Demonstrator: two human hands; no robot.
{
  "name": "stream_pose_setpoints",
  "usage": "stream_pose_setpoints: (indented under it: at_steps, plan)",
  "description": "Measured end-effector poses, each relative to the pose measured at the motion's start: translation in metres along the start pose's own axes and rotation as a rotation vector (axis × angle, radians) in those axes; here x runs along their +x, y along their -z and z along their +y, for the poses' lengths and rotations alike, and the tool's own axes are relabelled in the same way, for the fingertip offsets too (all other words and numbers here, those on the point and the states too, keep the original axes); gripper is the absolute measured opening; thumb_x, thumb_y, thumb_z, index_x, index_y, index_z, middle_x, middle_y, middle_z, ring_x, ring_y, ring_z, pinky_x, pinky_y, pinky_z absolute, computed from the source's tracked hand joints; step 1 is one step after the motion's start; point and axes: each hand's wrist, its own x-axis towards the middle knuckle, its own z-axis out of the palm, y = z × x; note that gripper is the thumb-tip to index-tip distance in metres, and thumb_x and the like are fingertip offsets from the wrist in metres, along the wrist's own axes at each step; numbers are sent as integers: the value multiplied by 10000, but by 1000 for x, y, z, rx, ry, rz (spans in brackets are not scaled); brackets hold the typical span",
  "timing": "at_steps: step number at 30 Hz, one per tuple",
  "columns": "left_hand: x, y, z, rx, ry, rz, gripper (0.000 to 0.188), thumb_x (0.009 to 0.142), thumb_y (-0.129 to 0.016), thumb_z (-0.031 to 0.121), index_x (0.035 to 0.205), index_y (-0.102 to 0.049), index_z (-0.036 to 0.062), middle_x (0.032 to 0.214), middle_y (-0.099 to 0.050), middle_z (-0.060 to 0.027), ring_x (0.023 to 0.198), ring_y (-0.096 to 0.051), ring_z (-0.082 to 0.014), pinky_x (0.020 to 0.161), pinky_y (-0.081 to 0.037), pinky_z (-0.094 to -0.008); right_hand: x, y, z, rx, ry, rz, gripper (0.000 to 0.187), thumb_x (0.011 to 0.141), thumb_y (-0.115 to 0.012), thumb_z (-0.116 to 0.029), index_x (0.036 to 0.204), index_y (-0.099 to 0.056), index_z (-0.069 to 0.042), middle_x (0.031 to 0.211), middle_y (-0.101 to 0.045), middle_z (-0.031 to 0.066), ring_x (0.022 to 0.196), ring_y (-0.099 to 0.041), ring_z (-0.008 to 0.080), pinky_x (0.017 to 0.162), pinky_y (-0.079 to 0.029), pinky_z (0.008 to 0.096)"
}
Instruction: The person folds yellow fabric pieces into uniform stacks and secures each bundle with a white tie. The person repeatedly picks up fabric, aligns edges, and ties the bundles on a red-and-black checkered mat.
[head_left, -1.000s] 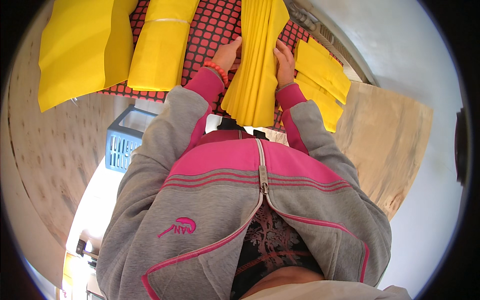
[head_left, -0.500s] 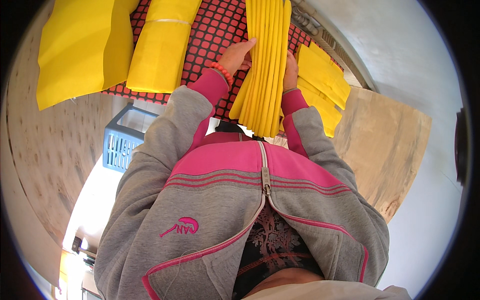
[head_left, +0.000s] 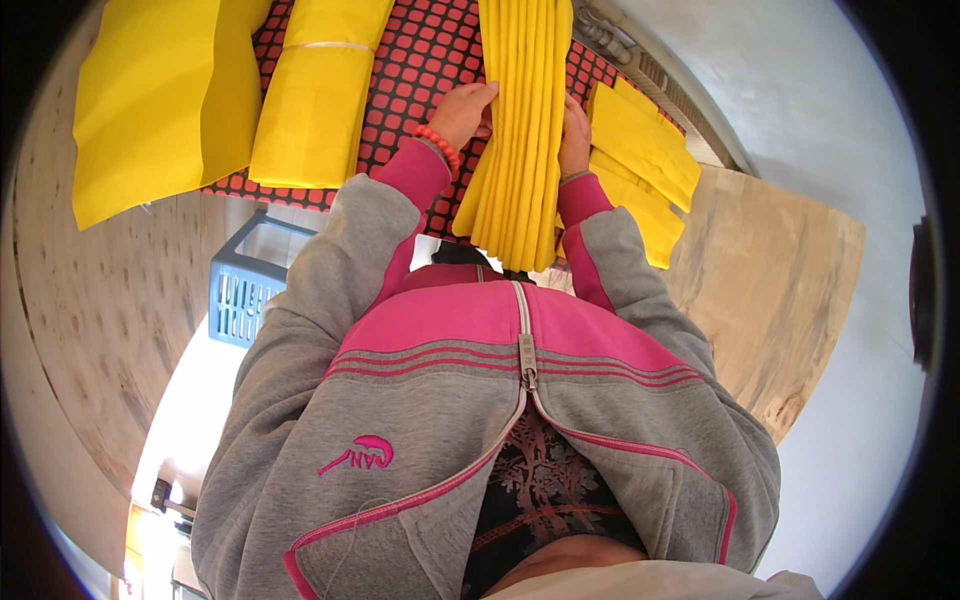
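Observation:
A thick stack of folded yellow cloth (head_left: 525, 140), its long folds side by side, stands between my hands over the near edge of the table. On its left side my left hand (head_left: 464, 114), with a red bead bracelet at the wrist, presses with the thumb against the folds; its other fingers are partly hidden. My right hand (head_left: 575, 138) grips the stack from the right, fingertips hidden behind it. The lower ends of the folds fan out slightly and hang past the table edge towards me.
A bundle of yellow cloth (head_left: 318, 110) tied with a pale band and a larger yellow pile (head_left: 150, 100) lie at left. Smaller folded yellow pieces (head_left: 640, 150) are at right. The table has a red-and-black patterned cover (head_left: 420, 60). A blue plastic basket (head_left: 240, 290) stands below at left.
The stack and both my hands have shifted slightly left in view, as has most of the table. My hold on the stack looks the same.

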Motion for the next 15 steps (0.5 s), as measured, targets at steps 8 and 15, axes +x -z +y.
stream_pose_setpoints:
  at_steps: [8,15]
  plan:
    - [-7,-7,3,-61,-10,42,434,959,-509,384,1164,-592,10,997,-660,-61,866,-630,-150,792,-501,-294,0,-1,1,46,24,-20,407,921,-492,-138,1269,-513,72,1235,-582,141,1118,-551,198,959,-426,288]
    - [-11,-6,4,-22,-69,-43,435,934,-563,385,1162,-599,16,1012,-666,-64,901,-637,-140,807,-497,-281,4,4,9,-61,78,-40,410,935,-479,-175,1276,-514,51,1198,-597,109,1057,-577,167,908,-451,271]
